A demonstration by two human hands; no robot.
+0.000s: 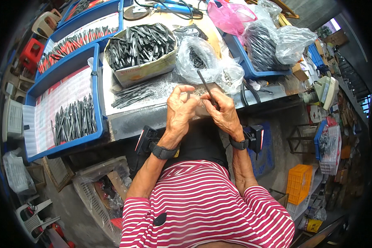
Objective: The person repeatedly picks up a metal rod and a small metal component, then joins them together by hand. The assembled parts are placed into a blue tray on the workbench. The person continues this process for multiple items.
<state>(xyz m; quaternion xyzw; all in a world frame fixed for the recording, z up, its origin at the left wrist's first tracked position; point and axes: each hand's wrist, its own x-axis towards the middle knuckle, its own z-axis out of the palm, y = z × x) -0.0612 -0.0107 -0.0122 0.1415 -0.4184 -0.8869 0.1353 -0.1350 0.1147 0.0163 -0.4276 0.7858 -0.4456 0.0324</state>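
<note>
Probably light and stiff, best held mid-length, the black stick [204, 83] is over the near edge of the tabletop [137, 123], pinched in the right hand [225, 112]; left hand [179, 108] curled, grip unclear.

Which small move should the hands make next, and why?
Perhaps the left hand should steady the free end of the slim dark piece: the right hand pinches it, that end points away from the body, and the left hand is close by. I cannot tell whether the left already holds something small.
</note>
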